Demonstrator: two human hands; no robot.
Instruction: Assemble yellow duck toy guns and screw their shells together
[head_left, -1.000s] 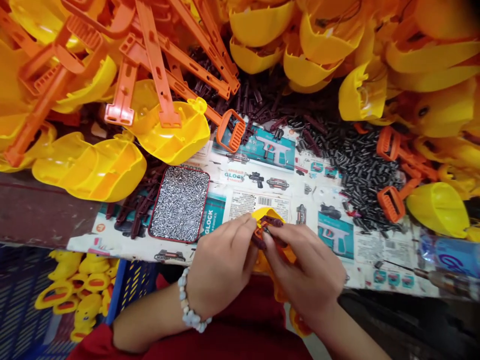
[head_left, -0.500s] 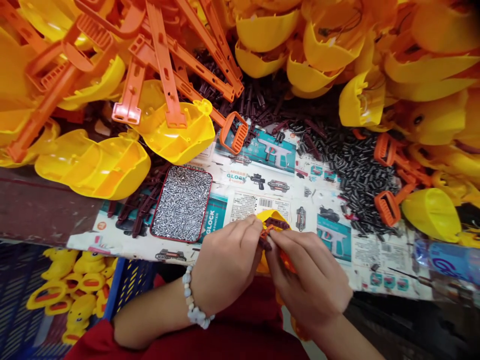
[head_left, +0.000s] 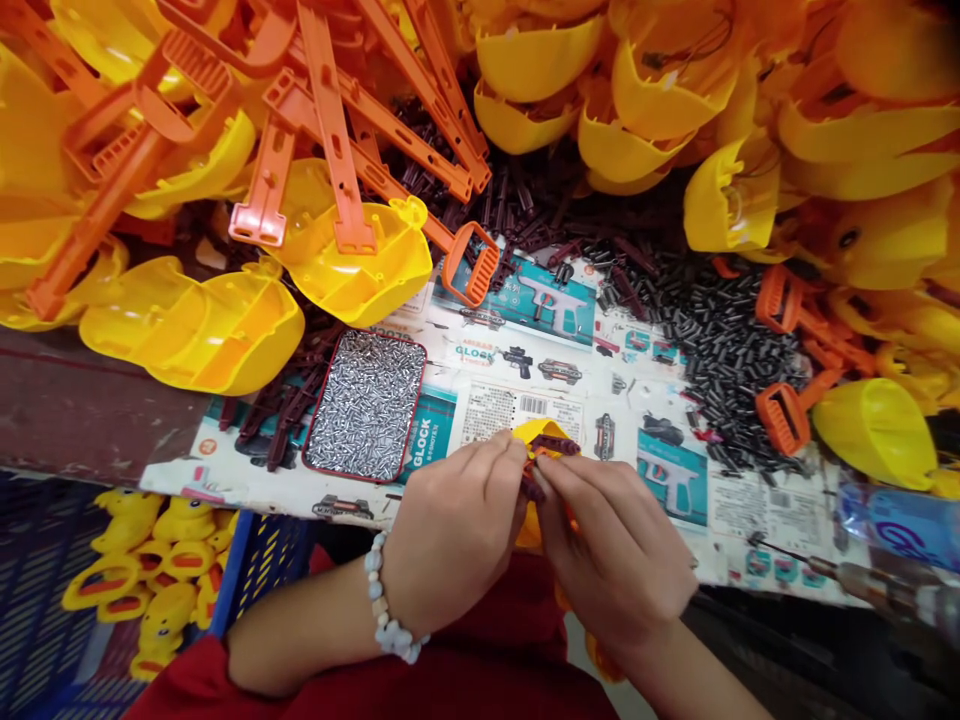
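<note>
Both hands (head_left: 536,510) pinch a yellow shell (head_left: 541,436) (screw tray (head_left: 366,405) just left).

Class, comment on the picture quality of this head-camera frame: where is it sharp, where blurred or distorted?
Head view: even, bright light; the tin of metal pins and both hands, left hand and right hand, are sharp; edges bend with wide-angle distortion; the tool at lower right is blurred.

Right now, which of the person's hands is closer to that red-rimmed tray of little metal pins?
The left. The left hand sits just right of and below the tray, not touching it; the right hand lies farther right, beyond the left.
</note>
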